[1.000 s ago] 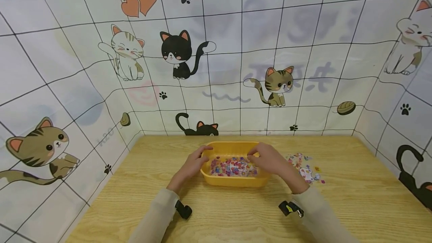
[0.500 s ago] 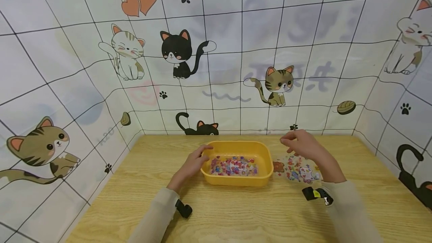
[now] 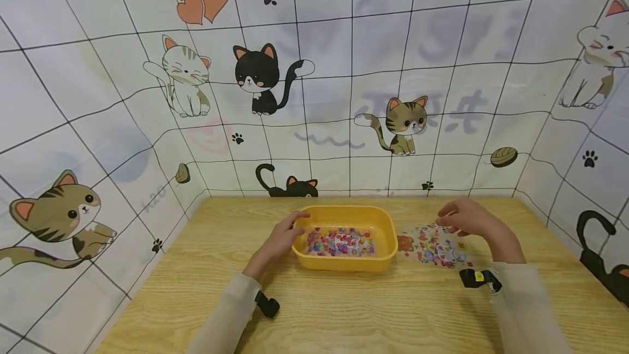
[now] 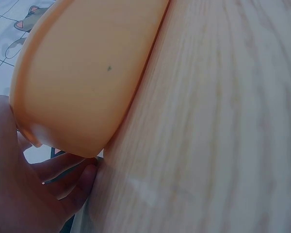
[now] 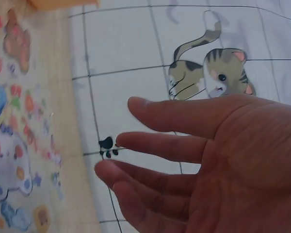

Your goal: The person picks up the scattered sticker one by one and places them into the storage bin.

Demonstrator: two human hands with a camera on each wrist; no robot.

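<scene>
A yellow plastic basin [image 3: 344, 264] stands on the table, with many small colourful pieces [image 3: 319, 245] in it and a white, red-marked cartoon figure [image 3: 346, 242] among them. My left hand [image 3: 285, 236] grips the basin's left end, thumb at the rim and fingers curled against the outer wall, as the left wrist view shows. To the right of the basin lies a patch of flat cartoon stickers [image 3: 427, 247], including a brown bear [image 5: 17, 43] and a white animal figure [image 5: 9, 160]. Over the far right part of this patch hovers my right hand [image 3: 469, 217], fingers loosely bent and holding nothing.
The wood-grain table [image 3: 334, 310] ends at the back against a white gridded curtain [image 3: 324, 97] printed with cats and paw prints. More of the same curtain rises at the left and right. Each wrist wears a black strapped camera [image 3: 267, 305].
My right hand has left the basin's right side, swung up and right, then lowered over the stickers with its fingers loosened. The left hand and the basin stay put.
</scene>
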